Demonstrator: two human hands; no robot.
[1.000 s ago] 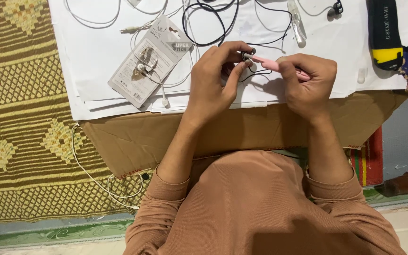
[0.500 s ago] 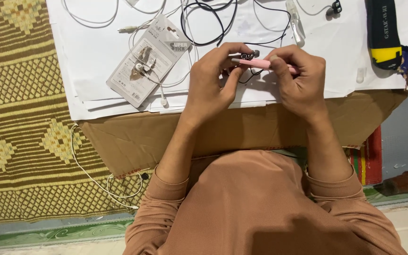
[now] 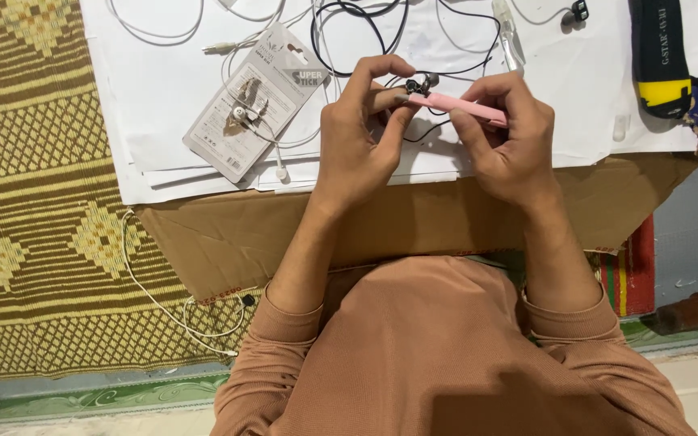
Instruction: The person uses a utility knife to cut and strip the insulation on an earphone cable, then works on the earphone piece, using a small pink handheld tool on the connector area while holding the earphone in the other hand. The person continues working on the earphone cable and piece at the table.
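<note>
Our right hand [image 3: 510,145] pinches the pink tool [image 3: 458,107], lying sideways; left fingers [image 3: 381,97] pinch the black earbud [image 3: 420,84] at the tool's tip.

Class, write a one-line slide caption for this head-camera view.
Left hand pinches black earphones while right hand applies a pink tool.

Grey rectangular blister package [image 3: 254,103] tilted on white paper sheets [image 3: 163,97], upper left

floor: woven mat [image 3: 34,202] | cardboard sheet [image 3: 228,242] | white cable [image 3: 167,311]
</note>
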